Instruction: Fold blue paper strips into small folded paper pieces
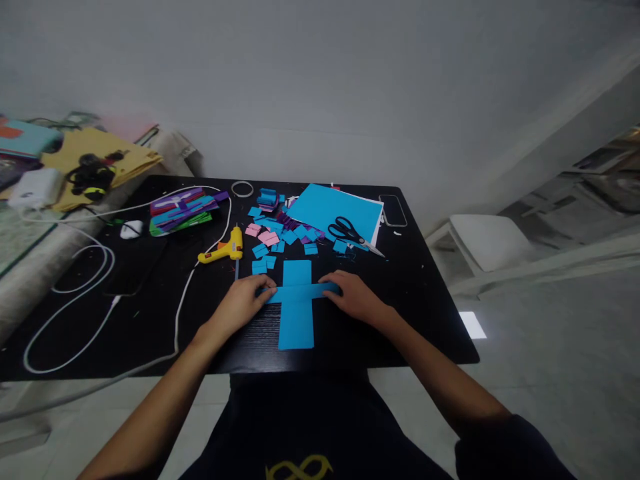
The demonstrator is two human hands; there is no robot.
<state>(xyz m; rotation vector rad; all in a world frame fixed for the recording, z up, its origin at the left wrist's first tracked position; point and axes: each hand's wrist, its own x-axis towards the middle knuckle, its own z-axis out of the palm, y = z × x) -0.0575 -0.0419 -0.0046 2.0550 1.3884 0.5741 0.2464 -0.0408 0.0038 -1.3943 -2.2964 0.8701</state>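
Observation:
A blue paper strip (pixel 296 293) lies crosswise over a wider blue paper rectangle (pixel 297 330) near the table's front edge, so the two form a cross. My left hand (pixel 245 298) pinches the strip's left end between thumb and fingers. At the opposite end, my right hand (pixel 351 293) grips the strip the same way. Just beyond the hands are small folded blue paper pieces (pixel 260 267) and pink ones (pixel 269 238). Black-handled scissors (pixel 346 231) rest on a blue sheet (pixel 335 207) farther back.
A yellow glue gun (pixel 227 249) lies left of the paper pieces. White cable (pixel 183 300) winds across the table's left side, near a dark phone (pixel 133 270) and a white earbud case (pixel 131 229). Coloured paper strips (pixel 183 210) are piled behind. A white stool (pixel 485 240) stands at right.

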